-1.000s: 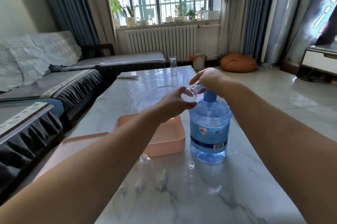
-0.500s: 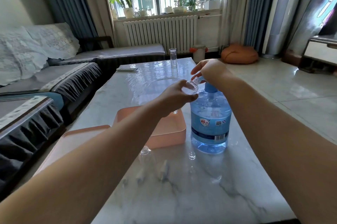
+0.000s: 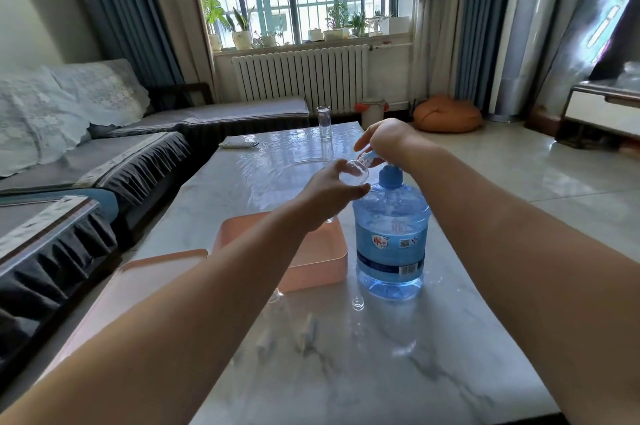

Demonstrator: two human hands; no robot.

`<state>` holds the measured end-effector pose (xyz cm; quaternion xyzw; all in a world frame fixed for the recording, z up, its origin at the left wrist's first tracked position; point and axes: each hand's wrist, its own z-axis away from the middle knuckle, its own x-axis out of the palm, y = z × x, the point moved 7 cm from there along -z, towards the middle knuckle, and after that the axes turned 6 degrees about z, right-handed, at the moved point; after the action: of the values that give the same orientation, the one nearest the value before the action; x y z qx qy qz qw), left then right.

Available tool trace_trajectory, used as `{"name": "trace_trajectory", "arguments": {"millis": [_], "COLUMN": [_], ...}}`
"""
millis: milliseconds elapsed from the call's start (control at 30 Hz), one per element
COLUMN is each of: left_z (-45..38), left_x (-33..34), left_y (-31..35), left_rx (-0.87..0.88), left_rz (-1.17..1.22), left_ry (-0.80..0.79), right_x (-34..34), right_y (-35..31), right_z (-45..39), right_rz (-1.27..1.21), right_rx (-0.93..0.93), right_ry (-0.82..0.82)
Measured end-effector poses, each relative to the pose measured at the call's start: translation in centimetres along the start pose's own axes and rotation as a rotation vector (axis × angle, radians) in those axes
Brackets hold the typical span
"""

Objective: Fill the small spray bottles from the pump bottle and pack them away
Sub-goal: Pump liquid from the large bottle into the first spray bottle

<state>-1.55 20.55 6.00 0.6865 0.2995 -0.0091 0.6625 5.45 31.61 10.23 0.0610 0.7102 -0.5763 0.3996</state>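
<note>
A blue water bottle with a blue pump top stands on the marble table. My left hand holds a small clear spray bottle tilted against the pump's spout. My right hand rests over the pump head with its fingers curled around it. A small clear cap stands on the table in front of the blue bottle. More small clear bottles lie blurred near the front, partly behind my left forearm.
A pink tub sits left of the blue bottle, and a pink tray or lid lies further left. A tall glass and a remote are at the table's far end. Sofas line the left side.
Both hands stay at the pump with the small bottle held to the spout. The camera view has tilted up slightly, so everything sits lower in the frame.
</note>
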Motion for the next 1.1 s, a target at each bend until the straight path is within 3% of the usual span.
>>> {"name": "trace_trajectory", "arguments": {"millis": [433,700,900,1100], "left_z": [-1.1,-1.0,-1.7,-1.5], "left_x": [-0.3,-1.1,-1.0,-0.5], "left_y": [-1.1,0.3,-0.5,-1.3], "left_rx": [0.046,0.036,0.063,0.017], "left_rz": [-0.126,-0.174,-0.168,-0.139], "left_ry": [0.009,0.002,0.005,-0.031], "right_x": [0.9,0.2,0.4,1.2], "right_y": [1.5,-0.7,0.7,1.4], "right_z": [-0.6,0.5,-0.9,-1.2], "right_rz": [-0.147,0.089,-0.132,-0.026], "right_rx": [-0.053,-0.051,-0.103,-0.050], "right_ry": [0.013,-0.101,-0.007,-0.033]}}
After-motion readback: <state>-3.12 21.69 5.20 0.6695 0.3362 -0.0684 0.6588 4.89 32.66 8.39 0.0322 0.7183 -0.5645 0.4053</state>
